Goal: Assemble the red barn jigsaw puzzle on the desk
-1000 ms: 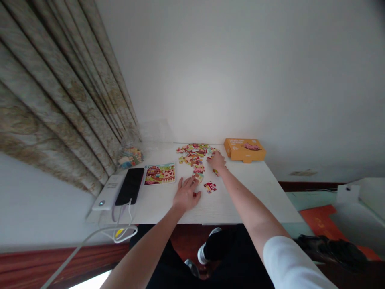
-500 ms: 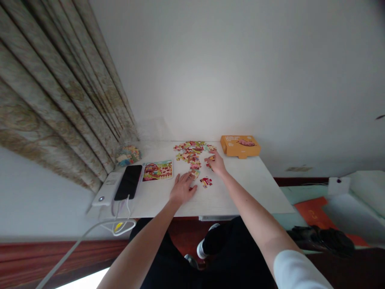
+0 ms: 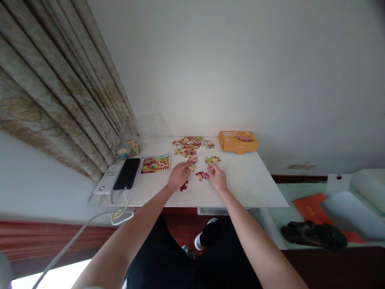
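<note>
Now | left hand (image 3: 179, 176) curled over jigsaw pieces (image 3: 189, 154), grip unclear | right hand (image 3: 217, 178) pinching a small piece (image 3: 212, 169)

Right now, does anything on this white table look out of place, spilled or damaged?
Nothing looks damaged. The one stray item is a small red jigsaw piece, lying apart from the main scattered heap of colourful pieces, just below the left hand, so it stands out from the rest.
</note>
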`<state>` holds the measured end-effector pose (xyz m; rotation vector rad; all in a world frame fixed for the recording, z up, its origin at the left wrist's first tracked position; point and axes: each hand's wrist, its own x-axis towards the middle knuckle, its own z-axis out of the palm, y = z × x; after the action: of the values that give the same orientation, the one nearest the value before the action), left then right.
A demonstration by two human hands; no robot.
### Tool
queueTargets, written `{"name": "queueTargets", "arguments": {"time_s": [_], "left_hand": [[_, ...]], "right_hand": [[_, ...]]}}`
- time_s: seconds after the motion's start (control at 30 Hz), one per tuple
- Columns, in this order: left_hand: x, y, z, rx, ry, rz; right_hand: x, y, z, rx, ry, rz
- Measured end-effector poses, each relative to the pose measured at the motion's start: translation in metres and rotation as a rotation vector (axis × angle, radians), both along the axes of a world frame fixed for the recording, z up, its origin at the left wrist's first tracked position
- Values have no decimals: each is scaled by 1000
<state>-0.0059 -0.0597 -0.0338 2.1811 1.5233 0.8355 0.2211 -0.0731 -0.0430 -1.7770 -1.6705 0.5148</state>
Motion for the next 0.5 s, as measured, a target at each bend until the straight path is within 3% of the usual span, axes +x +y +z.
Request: {"name": "queueTargets", "arguments": {"time_s": [0.2,0.33,0.5], "left_hand": [[37,60,24,-48,199,124],[54,90,26,-130,285,196],[57,118,30,-215,369,219]], "right_hand": [[-10,-8,15,-61,-307,60],[-15,-10,17,-41,-359,109],[-15,-7,15,-37,-398,74]]}}
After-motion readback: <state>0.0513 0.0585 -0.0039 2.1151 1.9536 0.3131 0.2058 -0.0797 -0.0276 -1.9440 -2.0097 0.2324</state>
